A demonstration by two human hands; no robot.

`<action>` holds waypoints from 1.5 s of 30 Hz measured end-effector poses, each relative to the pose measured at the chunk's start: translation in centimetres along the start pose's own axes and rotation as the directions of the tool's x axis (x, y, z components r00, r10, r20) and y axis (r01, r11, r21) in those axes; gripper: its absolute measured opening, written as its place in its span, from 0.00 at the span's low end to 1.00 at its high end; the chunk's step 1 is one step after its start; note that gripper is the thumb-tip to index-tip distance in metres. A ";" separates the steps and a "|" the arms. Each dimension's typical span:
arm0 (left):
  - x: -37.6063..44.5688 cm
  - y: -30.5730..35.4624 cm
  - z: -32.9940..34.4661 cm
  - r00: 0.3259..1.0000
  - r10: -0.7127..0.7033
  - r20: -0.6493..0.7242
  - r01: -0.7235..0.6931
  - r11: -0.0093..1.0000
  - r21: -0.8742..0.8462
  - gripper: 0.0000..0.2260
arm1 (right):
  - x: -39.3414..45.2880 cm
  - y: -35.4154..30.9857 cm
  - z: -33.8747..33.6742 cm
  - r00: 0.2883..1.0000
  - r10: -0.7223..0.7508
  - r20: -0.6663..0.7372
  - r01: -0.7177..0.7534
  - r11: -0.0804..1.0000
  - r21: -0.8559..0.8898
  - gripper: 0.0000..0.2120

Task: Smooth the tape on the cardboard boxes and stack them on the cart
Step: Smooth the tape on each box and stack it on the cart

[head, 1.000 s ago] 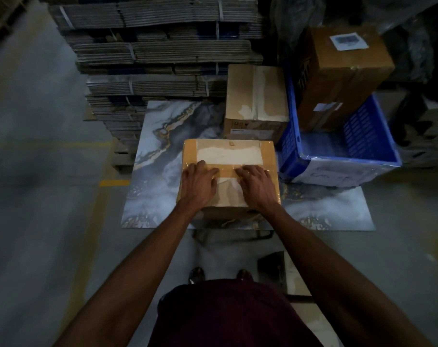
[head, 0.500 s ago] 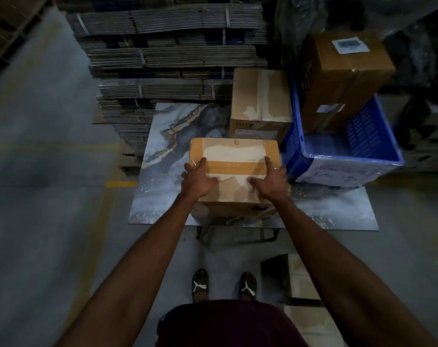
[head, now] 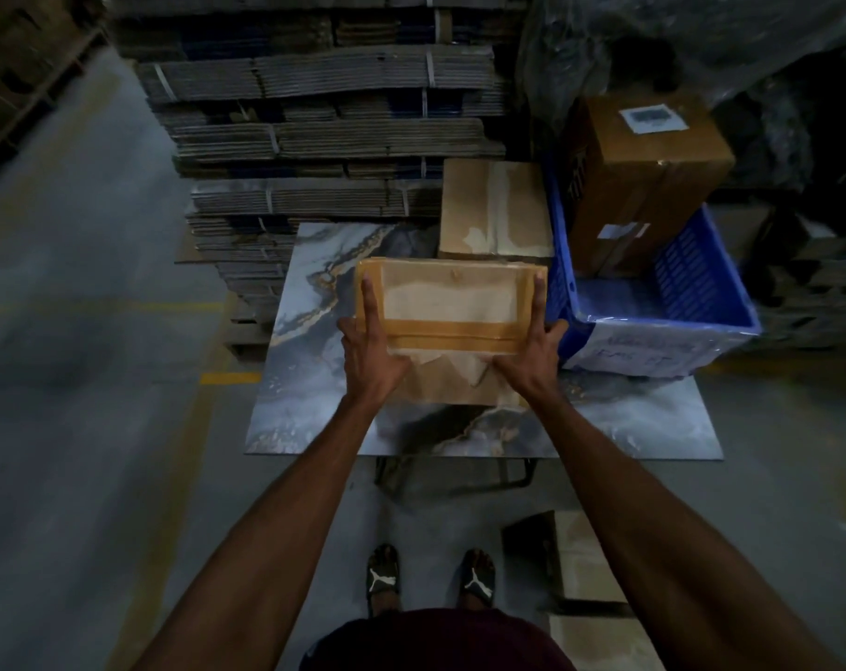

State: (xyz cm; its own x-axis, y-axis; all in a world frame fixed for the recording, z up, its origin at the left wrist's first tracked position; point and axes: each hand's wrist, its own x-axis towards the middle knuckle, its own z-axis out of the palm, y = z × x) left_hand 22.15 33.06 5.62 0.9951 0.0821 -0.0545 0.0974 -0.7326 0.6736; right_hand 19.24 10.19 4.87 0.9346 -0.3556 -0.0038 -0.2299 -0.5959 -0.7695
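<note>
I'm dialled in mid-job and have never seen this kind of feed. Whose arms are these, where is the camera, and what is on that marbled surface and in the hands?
There is no machine here: a person works bare-handed, and the one picture comes from a camera worn on their head, looking forward and down. The left hand and right hand press with straight fingers against the two sides of a taped cardboard box, carrying it between them over the marbled surface. Behind it stands a second box. To the right a blue crate holds a larger brown box. Bundles of flattened cardboard are piled at the back.
</note>
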 end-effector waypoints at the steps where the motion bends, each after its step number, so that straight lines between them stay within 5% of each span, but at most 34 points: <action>1: -0.2 -0.1 0.1 1.000 0.002 -0.006 -0.002 1.000 0.012 0.65 | -0.2 0.1 -0.1 1.000 -0.003 0.002 0.003 1.000 0.017 0.66; 10: -2.4 -2.7 0.9 0.994 0.070 -0.089 -0.047 0.970 0.240 0.61 | -1.8 2.3 1.0 1.000 -0.024 -0.015 0.024 0.999 -0.024 0.62; 13: -2.8 -3.2 0.9 0.992 0.099 -0.082 -0.079 0.972 0.222 0.60 | -2.1 2.8 1.7 0.997 -0.017 -0.077 0.016 1.000 -0.014 0.55; 21: -2.8 -3.8 1.1 0.995 0.089 0.038 -0.090 0.996 0.007 0.51 | -3.0 3.7 1.8 0.999 -0.022 0.030 0.023 1.000 -0.014 0.47; 27: -3.0 -2.5 1.7 0.985 0.144 -0.092 -0.104 0.933 0.346 0.45 | -3.6 2.8 0.9 0.998 -0.070 -0.006 0.070 0.995 0.076 0.40; 31: -1.9 -0.8 1.3 0.977 0.213 0.021 -0.201 0.882 0.426 0.40 | -2.6 1.5 0.0 0.997 -0.053 -0.049 0.061 0.984 0.167 0.39; 35: -2.0 0.8 1.4 0.985 0.114 0.128 -0.163 0.846 0.507 0.42 | -1.4 0.0 -0.1 0.995 0.072 -0.073 -0.054 0.972 0.231 0.38; 37: -2.2 2.1 1.1 0.987 0.086 0.135 -0.141 0.868 0.476 0.41 | -1.7 -0.8 0.1 0.985 0.104 -0.136 -0.064 0.961 0.270 0.33; 41: -2.2 7.0 0.9 0.978 0.145 0.152 -0.181 0.948 0.262 0.24 | -2.8 -3.2 1.1 0.959 0.046 -0.278 0.039 0.955 0.293 0.24; 45: -0.3 10.9 0.3 0.990 0.027 0.139 -0.052 0.983 0.177 0.27 | -3.3 -6.9 1.4 0.947 -0.027 -0.321 0.166 0.894 0.415 0.17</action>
State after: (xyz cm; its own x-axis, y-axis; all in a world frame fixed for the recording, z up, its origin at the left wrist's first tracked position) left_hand 22.88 24.83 12.79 0.9899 -0.0330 -0.1382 0.0465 -0.8440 0.5343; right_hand 18.15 16.50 9.28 0.8036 -0.5522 0.2221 0.0622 -0.2932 -0.9540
